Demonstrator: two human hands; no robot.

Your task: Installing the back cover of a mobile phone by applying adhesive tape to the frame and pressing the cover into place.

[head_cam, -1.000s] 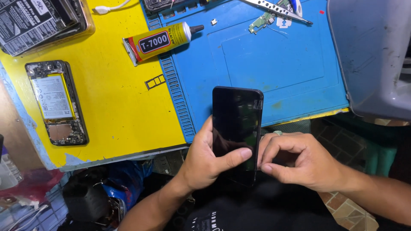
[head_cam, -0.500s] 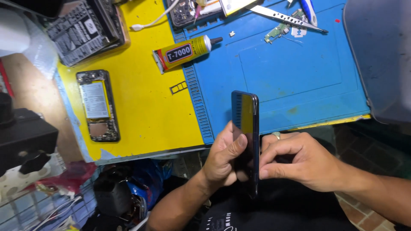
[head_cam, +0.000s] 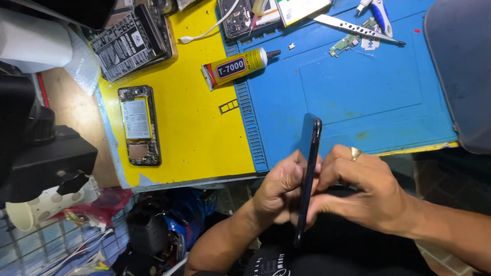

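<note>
Between both hands (head_cam: 327, 191), slim glossy dark phone (head_cam: 308, 168)

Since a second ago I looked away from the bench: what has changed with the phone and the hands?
The phone has been turned from screen-up to edge-on. The left hand still grips one side; the right hand has closed over the other side. The glue tube and the opened phone lie unmoved on the bench; only the view shifted.

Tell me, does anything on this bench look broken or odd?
Yes: a phone lies on the yellow mat with its back off, battery and boards bare. A loose circuit board sits on the blue mat.
</note>
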